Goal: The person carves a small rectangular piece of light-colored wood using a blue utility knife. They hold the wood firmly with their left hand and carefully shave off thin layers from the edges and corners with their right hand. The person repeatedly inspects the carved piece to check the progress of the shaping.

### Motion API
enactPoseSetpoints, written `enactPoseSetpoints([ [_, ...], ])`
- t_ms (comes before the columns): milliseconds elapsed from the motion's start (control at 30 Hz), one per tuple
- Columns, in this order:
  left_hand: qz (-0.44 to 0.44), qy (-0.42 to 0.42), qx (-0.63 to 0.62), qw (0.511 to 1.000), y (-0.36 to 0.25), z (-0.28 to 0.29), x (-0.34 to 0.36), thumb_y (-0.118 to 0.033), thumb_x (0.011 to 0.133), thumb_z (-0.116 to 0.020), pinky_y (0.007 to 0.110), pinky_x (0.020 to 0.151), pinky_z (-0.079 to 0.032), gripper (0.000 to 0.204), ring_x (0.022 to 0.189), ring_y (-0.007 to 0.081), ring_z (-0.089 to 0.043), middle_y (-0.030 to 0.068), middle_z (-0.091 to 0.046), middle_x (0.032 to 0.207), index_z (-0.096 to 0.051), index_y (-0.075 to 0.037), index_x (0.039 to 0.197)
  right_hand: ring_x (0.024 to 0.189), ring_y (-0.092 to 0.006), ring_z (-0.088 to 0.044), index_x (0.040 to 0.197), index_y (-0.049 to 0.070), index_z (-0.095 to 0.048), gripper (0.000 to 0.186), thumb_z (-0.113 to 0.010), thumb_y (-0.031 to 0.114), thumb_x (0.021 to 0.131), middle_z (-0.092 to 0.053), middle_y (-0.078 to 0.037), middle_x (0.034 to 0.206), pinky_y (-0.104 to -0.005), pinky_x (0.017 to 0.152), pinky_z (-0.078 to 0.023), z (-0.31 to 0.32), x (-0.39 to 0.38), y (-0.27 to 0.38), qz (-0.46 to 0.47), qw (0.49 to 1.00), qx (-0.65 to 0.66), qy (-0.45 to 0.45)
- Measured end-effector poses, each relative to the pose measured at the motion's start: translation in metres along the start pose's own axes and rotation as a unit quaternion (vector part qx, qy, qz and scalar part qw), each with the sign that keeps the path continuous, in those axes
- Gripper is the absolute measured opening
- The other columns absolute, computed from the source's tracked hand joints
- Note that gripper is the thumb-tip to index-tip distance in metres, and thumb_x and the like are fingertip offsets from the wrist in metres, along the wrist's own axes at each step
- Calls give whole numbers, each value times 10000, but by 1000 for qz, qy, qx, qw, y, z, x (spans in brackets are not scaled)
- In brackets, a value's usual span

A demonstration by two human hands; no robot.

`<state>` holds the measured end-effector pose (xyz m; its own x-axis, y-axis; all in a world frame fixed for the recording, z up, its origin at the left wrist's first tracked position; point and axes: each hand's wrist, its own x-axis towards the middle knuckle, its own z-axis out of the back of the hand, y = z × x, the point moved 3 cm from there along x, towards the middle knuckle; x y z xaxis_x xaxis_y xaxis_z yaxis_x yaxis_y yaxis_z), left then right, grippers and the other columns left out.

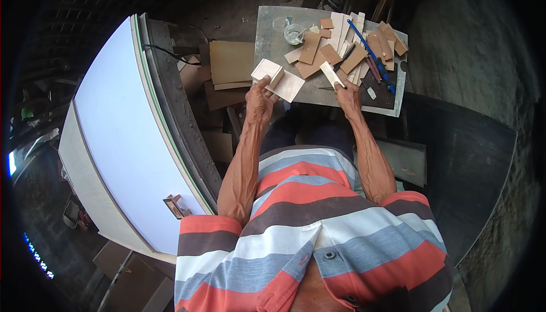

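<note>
Here, in the hands (pixel 259 105) (pixel 348 97): boxy wooden piece (pixel 269 73) left, pale strip (pixel 330 73) right.

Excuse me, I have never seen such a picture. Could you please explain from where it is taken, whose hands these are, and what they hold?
No machine is shown: a wide fisheye camera worn on a person's head looks down, so straight edges bend. The two bare hands are the wearer's own. The left hand holds a pale, boxy wooden piece together with a thin, flat, pale panel. The right hand holds a narrow, pale wooden strip. On the grey, flat tabletop are brown rectangular pieces, a round clear container, and a long, slim blue tool.
</note>
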<state>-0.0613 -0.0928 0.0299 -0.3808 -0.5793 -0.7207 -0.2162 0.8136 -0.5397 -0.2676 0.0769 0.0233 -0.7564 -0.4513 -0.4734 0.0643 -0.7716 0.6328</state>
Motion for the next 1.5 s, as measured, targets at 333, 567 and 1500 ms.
enactPoseSetpoints([
  [333, 33, 104, 21, 994, 0, -53, -9, -251, 950, -540, 522, 867, -551, 424, 1023, 323, -662, 179, -621, 1183, -436, -6, 1281, 717, -242, -616, 954, -14, -691, 137, -641, 64, 854, -618, -114, 845, -330, 565, -486, 26, -78, 69, 343, 938, 15, -37],
  [567, 22, 127, 34, 991, 8, -71, -11, -258, 954, -542, 512, 868, -558, 420, 1033, 301, -660, 165, -633, 1165, -452, 4, 1269, 739, -285, -613, 924, 16, -702, 148, -668, 76, 792, -571, -113, 781, -392, 658, -498, 32, -83, 80, 365, 927, -51, -64],
  [1500, 68, 27, 88, 993, 12, -71, -11, -231, 898, -643, 479, 796, -595, 538, 997, 358, -663, 223, -569, 1216, -433, 48, 1307, 686, -365, -615, 804, -4, -672, 178, -594, 156, 821, -598, -172, 749, -442, 637, -493, 29, -69, 84, 316, 944, -88, 24],
])
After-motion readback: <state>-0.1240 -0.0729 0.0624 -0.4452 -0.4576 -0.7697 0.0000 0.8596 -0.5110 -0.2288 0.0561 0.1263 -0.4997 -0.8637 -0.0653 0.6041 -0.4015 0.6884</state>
